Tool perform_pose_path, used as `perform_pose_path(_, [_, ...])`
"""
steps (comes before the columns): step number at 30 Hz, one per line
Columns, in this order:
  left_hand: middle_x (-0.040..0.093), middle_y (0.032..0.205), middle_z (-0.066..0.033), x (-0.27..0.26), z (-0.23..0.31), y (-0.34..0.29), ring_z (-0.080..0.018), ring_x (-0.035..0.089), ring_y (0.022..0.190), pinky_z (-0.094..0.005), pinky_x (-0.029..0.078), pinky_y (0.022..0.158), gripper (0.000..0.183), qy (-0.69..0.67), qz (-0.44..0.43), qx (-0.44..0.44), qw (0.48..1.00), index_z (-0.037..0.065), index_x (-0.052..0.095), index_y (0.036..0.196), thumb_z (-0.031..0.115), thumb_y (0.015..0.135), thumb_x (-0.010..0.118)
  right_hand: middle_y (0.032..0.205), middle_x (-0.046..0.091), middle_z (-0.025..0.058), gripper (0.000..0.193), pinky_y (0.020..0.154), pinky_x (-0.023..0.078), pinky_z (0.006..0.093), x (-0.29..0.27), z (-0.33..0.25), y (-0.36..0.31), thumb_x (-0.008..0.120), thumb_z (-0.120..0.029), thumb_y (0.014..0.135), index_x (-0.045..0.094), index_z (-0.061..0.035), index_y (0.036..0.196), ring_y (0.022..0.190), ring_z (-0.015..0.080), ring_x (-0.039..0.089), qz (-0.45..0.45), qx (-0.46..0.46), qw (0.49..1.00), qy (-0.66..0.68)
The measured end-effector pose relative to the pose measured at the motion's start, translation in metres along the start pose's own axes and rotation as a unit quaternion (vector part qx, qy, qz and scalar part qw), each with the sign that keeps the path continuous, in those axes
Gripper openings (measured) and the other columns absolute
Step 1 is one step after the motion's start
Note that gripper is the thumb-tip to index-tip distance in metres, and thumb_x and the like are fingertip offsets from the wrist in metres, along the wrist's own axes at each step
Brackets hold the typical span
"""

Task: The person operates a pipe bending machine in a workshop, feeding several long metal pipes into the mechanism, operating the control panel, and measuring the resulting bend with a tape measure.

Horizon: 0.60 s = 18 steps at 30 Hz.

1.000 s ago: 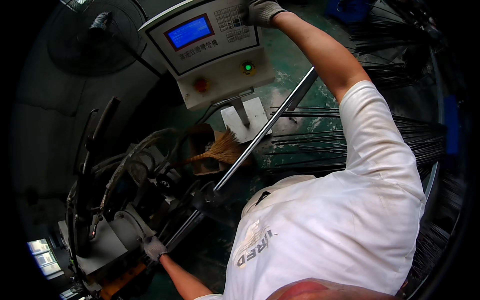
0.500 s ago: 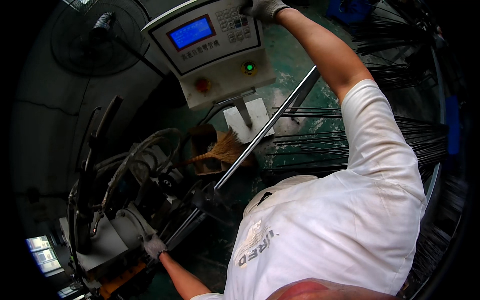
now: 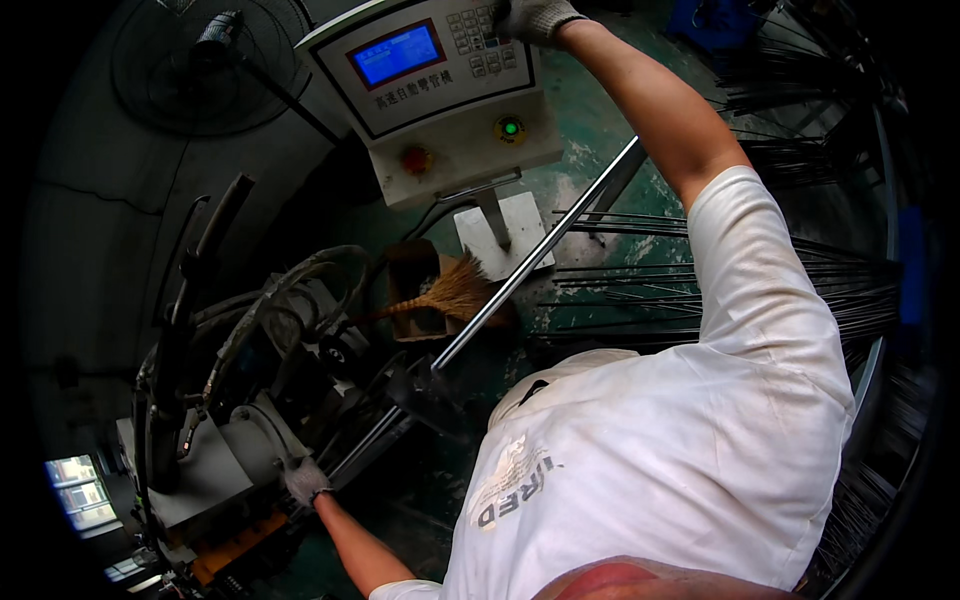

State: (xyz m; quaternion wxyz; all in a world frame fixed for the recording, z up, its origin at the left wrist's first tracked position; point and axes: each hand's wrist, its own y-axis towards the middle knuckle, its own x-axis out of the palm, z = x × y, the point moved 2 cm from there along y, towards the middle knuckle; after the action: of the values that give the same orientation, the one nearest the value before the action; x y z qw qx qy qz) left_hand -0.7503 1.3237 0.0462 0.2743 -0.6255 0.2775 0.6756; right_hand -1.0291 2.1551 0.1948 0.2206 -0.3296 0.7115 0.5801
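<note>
Head cam, R hand at keypad edge, L hand by machine, grips unclear, floor by bar

Rough, matt knitted cloth is seen on the right hand and left hand. Smooth, pale, painted-looking surfaces are shown on the control box and machine housing, while a smooth, lit face is presented by the screen. Light is caught by the polished, glossy metal of a long bar; a duller, dark finish is displayed by thin rods. Coarse, straw-like fibre is seen in the broom, soft matt cloth in the shirt, and scuffed green coating on the floor.
</note>
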Motion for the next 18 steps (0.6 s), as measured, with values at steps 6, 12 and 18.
perform_pose_path(6, [0.073, 0.128, -0.0186, -0.005, 0.011, -0.005, -0.0416, 0.066, 0.116, -0.0538, 0.051, 0.098, 0.043, -0.022, -0.019, -0.009, 1.0, 0.008, 0.077, 0.123, 0.029, 0.086, 0.068, 0.152, 0.033, 0.0194, 0.108, 0.114, 0.042, 0.0566, -0.002, -0.008, -0.004, 0.09, -0.03, 0.06, 0.034, -0.0226, 0.152, 0.14, 0.0477, 0.039, -0.017, 0.019, 1.0, -0.009])
perform_pose_path(12, [0.074, 0.126, -0.0177, -0.005, 0.012, -0.005, -0.0411, 0.067, 0.115, -0.0543, 0.052, 0.097, 0.04, -0.019, -0.018, -0.003, 1.0, 0.01, 0.077, 0.123, 0.028, 0.088, 0.067, 0.151, 0.035, 0.0186, 0.101, 0.114, 0.043, 0.0566, -0.001, -0.007, -0.003, 0.085, -0.029, 0.064, 0.035, -0.0228, 0.151, 0.139, 0.0472, 0.04, -0.001, 0.032, 0.999, -0.016])
perform_pose_path(18, [0.074, 0.124, -0.0183, -0.009, 0.012, -0.011, -0.0411, 0.067, 0.114, -0.0536, 0.052, 0.096, 0.04, -0.014, -0.004, 0.003, 1.0, 0.009, 0.077, 0.121, 0.027, 0.086, 0.068, 0.151, 0.035, 0.0188, 0.102, 0.112, 0.043, 0.0566, -0.009, -0.028, -0.006, 0.083, -0.03, 0.064, 0.034, -0.0195, 0.153, 0.137, 0.0469, 0.041, -0.03, 0.047, 0.998, -0.003])
